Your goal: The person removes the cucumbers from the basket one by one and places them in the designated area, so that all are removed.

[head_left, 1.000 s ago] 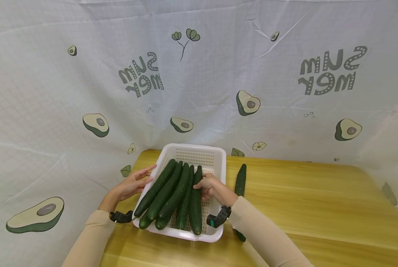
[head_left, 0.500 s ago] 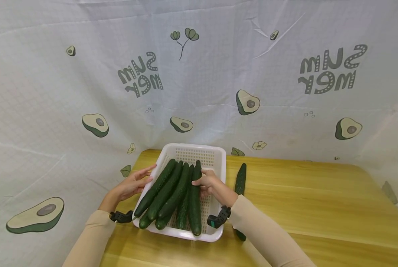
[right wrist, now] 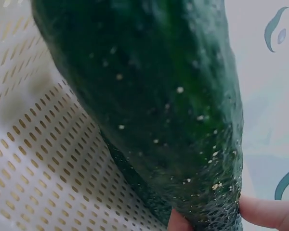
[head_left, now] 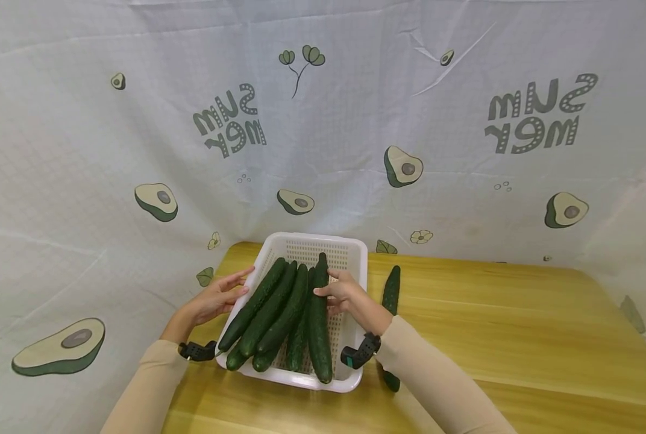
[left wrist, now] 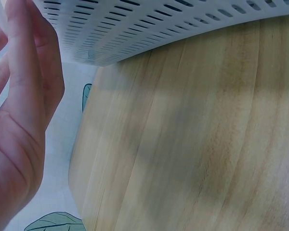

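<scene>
A white perforated plastic basket [head_left: 358, 265] stands on the table with several dark green cucumbers [head_left: 266, 313] lying lengthwise in it. My right hand [head_left: 346, 295] holds the rightmost cucumber [head_left: 317, 325] near its far half, thumb on top. In the right wrist view that cucumber [right wrist: 154, 96] fills the middle, with fingertips [right wrist: 260, 211] on both sides. At the basket's left side, my left hand [head_left: 217, 299] rests against the rim with fingers extended. The left wrist view shows this hand [left wrist: 24, 96] beside the slotted wall [left wrist: 135, 24].
One more cucumber [head_left: 391, 295] lies on the wooden table [head_left: 491, 319] right of the basket, partly hidden under the right sleeve [head_left: 426, 374]. A white curtain [head_left: 344, 120] printed with avocados hangs behind the table and along its left side.
The rightmost cucumber has been lifted slightly and shifted away from me; its near end has swung right. My right hand moved up a little with it. The left hand stays put.
</scene>
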